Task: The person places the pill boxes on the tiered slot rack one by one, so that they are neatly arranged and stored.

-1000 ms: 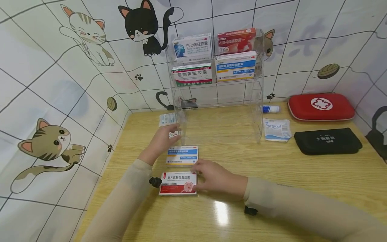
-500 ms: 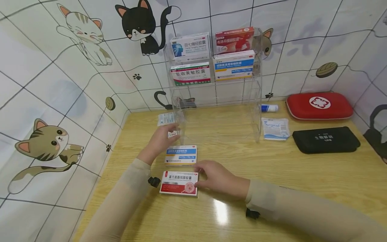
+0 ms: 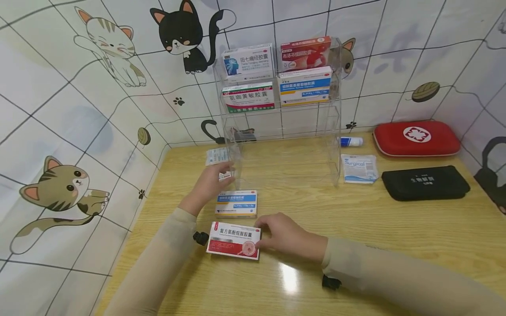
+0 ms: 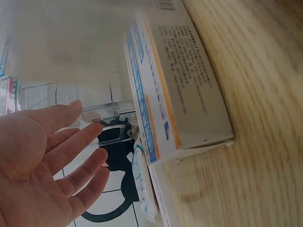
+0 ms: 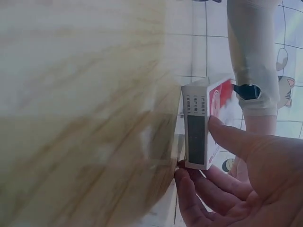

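Observation:
My right hand [image 3: 286, 237] pinches the right end of a red-and-white medicine box [image 3: 233, 241]. The right wrist view shows the thumb on its printed face and the fingers at its lower edge, with the box [image 5: 196, 130] tilted off the tabletop. Just behind it lies a blue-and-white medicine box [image 3: 236, 204]. My left hand [image 3: 209, 182] is beside the left leg of a clear acrylic rack [image 3: 334, 123]. In the left wrist view its fingers [image 4: 85, 172] are relaxed and hold nothing, close to the blue-and-white box [image 4: 147, 94].
Several medicine boxes, including a red one [image 3: 304, 55] and a green-and-white one [image 3: 248, 97], fill the rack's upper tiers. A white sachet [image 3: 217, 156] lies left of it. To the right are a blue-and-white tube [image 3: 352, 141], a "Surgical" packet [image 3: 359, 169], a red case [image 3: 417, 138] and a black pouch [image 3: 426, 183].
The red-and-white box has been lifted at its right end by my right hand and turned slightly clockwise. My left hand stays by the rack leg.

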{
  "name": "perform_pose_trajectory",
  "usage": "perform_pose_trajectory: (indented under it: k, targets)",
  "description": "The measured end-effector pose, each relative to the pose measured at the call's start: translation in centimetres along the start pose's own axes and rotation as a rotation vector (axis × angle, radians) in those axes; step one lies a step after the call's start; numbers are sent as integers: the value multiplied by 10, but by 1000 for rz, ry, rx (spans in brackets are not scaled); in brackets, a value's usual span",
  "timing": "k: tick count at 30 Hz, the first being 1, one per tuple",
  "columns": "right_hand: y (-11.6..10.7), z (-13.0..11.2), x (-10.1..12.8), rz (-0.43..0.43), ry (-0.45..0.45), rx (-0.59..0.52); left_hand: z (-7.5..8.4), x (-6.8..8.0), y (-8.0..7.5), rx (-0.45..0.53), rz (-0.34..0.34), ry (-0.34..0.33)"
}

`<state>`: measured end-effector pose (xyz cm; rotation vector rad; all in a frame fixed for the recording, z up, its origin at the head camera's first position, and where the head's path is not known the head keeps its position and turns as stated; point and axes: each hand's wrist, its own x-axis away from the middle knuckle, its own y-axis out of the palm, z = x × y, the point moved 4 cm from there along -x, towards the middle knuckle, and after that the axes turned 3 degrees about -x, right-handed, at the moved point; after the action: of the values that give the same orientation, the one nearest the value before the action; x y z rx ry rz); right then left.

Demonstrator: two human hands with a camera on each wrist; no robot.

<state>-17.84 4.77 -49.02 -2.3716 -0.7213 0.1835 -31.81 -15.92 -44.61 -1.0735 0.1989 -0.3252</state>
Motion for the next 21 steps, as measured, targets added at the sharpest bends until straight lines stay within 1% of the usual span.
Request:
perform_pose_trajectory:
  k: [3,7,9,12,15,18,21]
  targets:
    - [-3,2,3,-12,26,-110,-1,0,-1,-3,2,3]
    - [-15,4,9,-6,64,-278,-2,-1,0,2,-7,0]
    - [-24,5,12,10,82,-308,-3,-1,1,6,-8,-5]
    - [-40,5,14,60,69,-272,-3,0,1,9,-6,-15]
    - [-65,1,15,139,9,-172,-2,0,1,9,-5,-6]
    - [-96,-7,12,247,-39,-67,-1,0,1,9,-4,-5]
    - [-130,-16,4,386,-99,18,-2,0,1,1,-2,-17]
